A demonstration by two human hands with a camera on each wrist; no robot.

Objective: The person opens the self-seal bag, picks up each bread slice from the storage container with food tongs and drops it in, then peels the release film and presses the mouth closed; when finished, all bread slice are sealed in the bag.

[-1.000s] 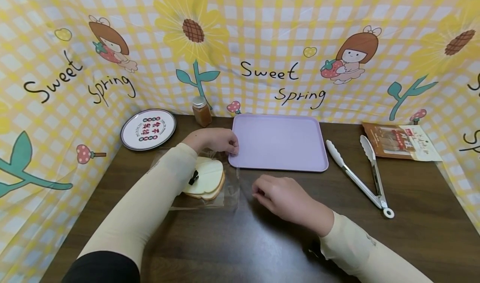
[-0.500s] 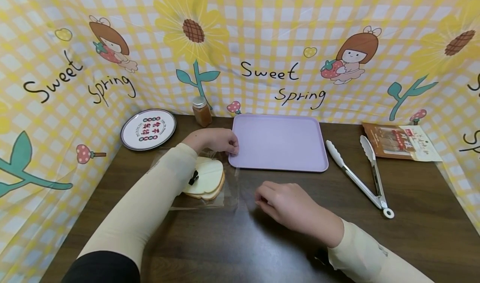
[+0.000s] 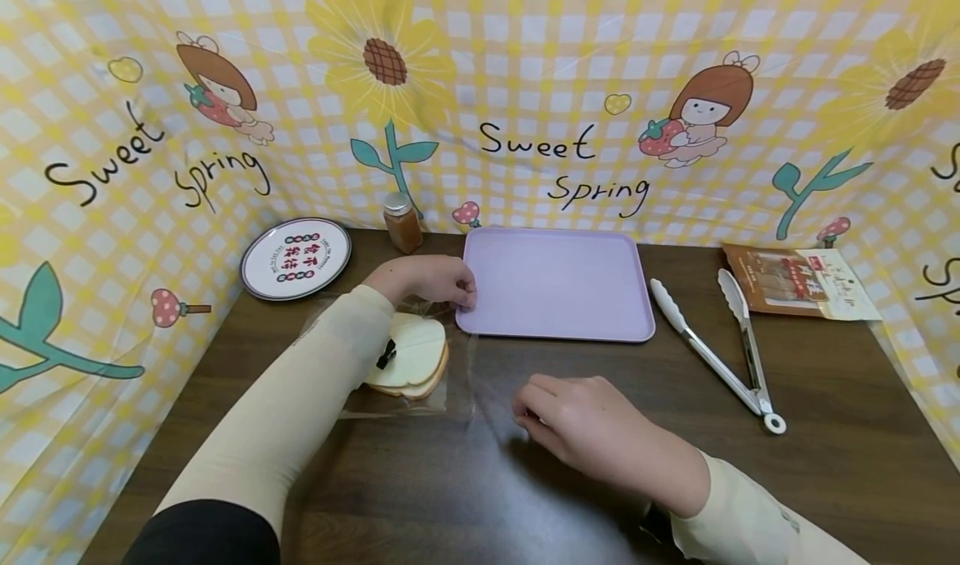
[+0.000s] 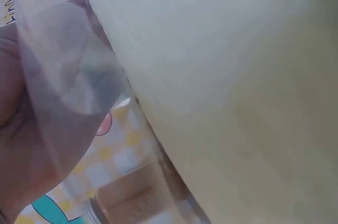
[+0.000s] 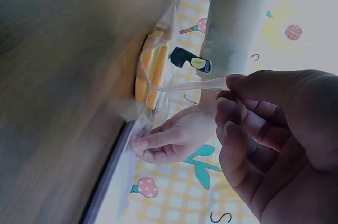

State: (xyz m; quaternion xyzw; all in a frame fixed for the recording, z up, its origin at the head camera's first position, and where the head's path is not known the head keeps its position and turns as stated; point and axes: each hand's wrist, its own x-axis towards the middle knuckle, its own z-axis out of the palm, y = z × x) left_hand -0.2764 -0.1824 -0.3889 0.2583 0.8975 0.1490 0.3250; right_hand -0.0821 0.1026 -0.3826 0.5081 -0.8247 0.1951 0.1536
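White bread slices [image 3: 411,352] lie stacked inside a clear plastic bag [image 3: 459,390] on the table. At the bag's far right corner my left hand [image 3: 431,280] pinches the film, right beside the lilac tray's edge. My right hand [image 3: 588,427] is raised over the table, right of the bag. Between its thumb and fingers it pinches the bag's near edge, stretched into a thin strip [image 5: 193,85] in the right wrist view. In the left wrist view, film [image 4: 68,71] passes over the left hand, and a blurred pale surface fills the right side.
A lilac tray [image 3: 558,286] lies behind the hands. Open tongs [image 3: 708,348] and a brown food packet [image 3: 802,283] are to its right. A round plate [image 3: 296,261] and a jar [image 3: 402,225] stand at the back left, before a checked cloth.
My right hand has moved slightly toward me and to the right, still pinching the bag's edge. The left hand has stayed in place.
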